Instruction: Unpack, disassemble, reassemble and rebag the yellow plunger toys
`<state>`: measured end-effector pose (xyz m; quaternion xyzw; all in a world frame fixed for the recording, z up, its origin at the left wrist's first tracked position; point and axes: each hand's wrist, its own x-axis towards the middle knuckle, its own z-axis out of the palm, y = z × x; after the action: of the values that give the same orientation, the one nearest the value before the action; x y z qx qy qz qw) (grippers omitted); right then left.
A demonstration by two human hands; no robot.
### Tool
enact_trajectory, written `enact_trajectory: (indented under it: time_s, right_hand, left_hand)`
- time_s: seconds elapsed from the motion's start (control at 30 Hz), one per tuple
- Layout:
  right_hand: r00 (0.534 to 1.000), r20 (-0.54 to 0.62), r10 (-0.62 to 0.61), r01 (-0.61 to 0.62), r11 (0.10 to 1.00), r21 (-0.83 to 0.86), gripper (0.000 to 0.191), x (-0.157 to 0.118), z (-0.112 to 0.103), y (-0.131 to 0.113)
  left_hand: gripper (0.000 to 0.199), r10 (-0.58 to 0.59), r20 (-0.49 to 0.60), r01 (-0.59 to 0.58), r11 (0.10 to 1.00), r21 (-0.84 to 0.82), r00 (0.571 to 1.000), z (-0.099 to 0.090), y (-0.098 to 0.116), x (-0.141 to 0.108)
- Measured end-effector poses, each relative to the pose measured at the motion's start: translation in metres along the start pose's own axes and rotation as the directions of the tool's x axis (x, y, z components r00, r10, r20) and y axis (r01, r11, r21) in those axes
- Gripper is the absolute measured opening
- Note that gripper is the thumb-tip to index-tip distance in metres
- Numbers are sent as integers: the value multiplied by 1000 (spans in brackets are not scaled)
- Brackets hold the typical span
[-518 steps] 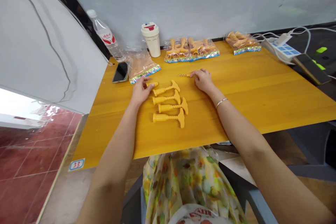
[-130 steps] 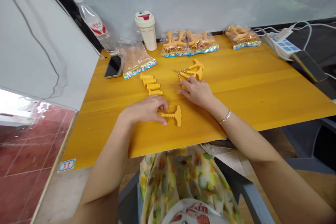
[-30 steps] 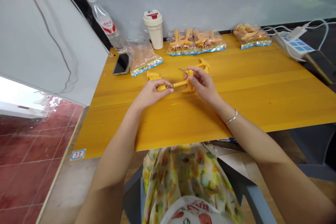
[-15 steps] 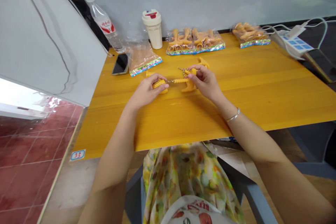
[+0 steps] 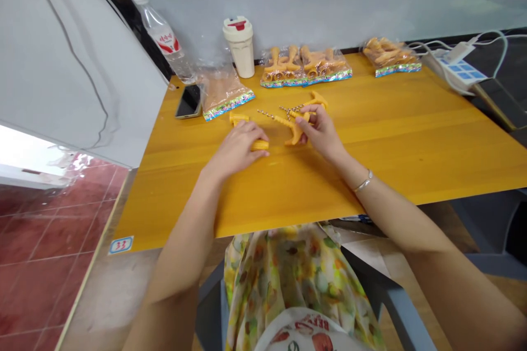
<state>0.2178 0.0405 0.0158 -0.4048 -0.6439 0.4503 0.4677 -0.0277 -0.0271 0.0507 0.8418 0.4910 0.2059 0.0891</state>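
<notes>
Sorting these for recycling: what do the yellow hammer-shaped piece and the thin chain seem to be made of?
The yellow hammer-shaped piece looks like moulded plastic: opaque, evenly coloured, with a soft sheen and a ridged shaft. The thin chain looks like metal, from its silvery glint and small beads, but it is too small to tell which metal or plating.

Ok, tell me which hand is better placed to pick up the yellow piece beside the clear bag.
Left, probably: the left hand is closer to the yellow plastic piece, though it rests on a short yellow grip. The right hand is farther off and pinches a chained yellow piece.
</notes>
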Motion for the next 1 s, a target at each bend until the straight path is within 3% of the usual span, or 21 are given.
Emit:
enact_trajectory:
  time_s: [0.13, 0.27, 0.37, 0.57, 0.73, 0.9, 1.0]
  right_hand:
    - [987, 112, 113, -121, 991, 59, 45, -12, 18, 1]
    - [964, 166, 206, -218, 975, 52, 37, -14, 20, 2]
    - [959, 180, 219, -221, 975, -13, 30, -17, 20, 1]
    - [965, 189, 183, -151, 974, -170, 21, -21, 18, -6]
    - [976, 206, 76, -5, 946, -324, 18, -18, 12, -4]
    - [965, 255, -58, 207, 766, -609, 26, -20, 8, -6]
    - [945, 325, -27, 269, 627, -732, 33, -26, 9, -15]
  left_hand:
    - [18, 7, 190, -27, 994, 104, 982, 15, 14, 4]
    - [19, -7, 231, -38, 981, 191, 973, 15, 18, 3]
    - [22, -21, 234, -33, 974, 223, 972, 12, 18, 1]
    - [23, -30, 230, -10, 985, 172, 973, 12, 18, 1]
    - [23, -22, 205, -9, 989, 146, 979, 15, 16, 1]
    - [24, 4, 154, -27, 989, 146, 988, 18, 14, 0]
    - [26, 9, 150, -29, 991, 133, 989, 17, 15, 0]
